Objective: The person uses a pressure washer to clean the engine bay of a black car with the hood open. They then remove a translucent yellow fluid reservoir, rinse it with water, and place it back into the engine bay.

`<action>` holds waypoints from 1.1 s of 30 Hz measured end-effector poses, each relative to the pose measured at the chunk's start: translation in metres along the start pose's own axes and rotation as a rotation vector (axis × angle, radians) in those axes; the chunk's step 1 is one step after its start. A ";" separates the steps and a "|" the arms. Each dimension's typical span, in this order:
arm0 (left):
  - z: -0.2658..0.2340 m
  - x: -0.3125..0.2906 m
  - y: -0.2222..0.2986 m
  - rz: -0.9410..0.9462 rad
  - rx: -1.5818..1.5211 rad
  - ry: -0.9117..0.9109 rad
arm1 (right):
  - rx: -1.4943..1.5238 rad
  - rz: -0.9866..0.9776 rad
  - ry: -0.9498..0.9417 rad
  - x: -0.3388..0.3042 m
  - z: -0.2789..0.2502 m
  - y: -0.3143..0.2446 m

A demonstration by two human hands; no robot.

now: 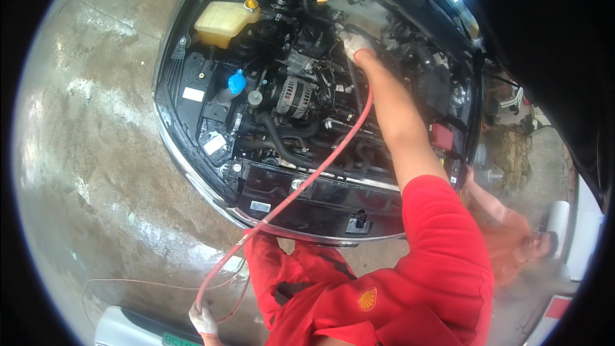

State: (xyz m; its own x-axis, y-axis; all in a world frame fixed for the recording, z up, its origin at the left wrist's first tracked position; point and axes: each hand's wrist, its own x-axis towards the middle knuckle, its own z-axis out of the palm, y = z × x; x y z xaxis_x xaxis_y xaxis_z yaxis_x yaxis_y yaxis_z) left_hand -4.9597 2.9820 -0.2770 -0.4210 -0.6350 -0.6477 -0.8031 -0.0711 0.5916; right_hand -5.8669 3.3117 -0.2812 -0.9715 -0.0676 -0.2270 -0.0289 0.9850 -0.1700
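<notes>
My right hand (356,47), in a white glove, reaches deep into a car's engine bay. Its fingers are closed round the end of a red hose (318,171). A small metallic tip (340,28) shows just beyond them, but the grip hides most of that end piece. From there the hose curves over the front of the bay down to my left hand (204,320). That gloved hand is closed on the hose at the lower left, beside my leg. Near my right hand lie engine parts and dark pipes; the ribbed alternator (294,97) sits nearer to me.
A yellowish coolant tank (221,22) and a blue cap (237,81) stand at the bay's left. The raised hood (551,45) fills the upper right. Another person (512,243) is at the car's right side. A light-coloured vehicle (128,327) is at the lower left, near trailing hose (138,281).
</notes>
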 end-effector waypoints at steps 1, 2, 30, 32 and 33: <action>-0.001 0.005 0.004 -0.024 -0.013 -0.013 | 0.028 -0.020 0.041 0.003 0.002 0.003; -0.002 0.010 0.007 -0.046 -0.027 -0.027 | 0.038 -0.010 0.037 0.006 0.004 0.006; 0.010 0.037 0.046 -0.132 -0.021 -0.068 | 0.073 0.146 0.026 -0.015 0.014 0.096; 0.009 0.037 0.047 -0.164 -0.034 -0.068 | 0.111 0.156 0.036 -0.022 0.011 0.103; 0.009 0.038 0.048 -0.172 -0.036 -0.068 | 0.134 0.162 0.040 -0.025 0.009 0.105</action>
State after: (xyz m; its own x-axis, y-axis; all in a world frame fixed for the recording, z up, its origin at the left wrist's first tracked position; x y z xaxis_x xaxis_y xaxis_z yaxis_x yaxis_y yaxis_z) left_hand -5.0176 2.9612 -0.2771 -0.3070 -0.5579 -0.7710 -0.8508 -0.2022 0.4851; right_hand -5.8430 3.4159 -0.3020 -0.9697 0.0986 -0.2235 0.1571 0.9523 -0.2615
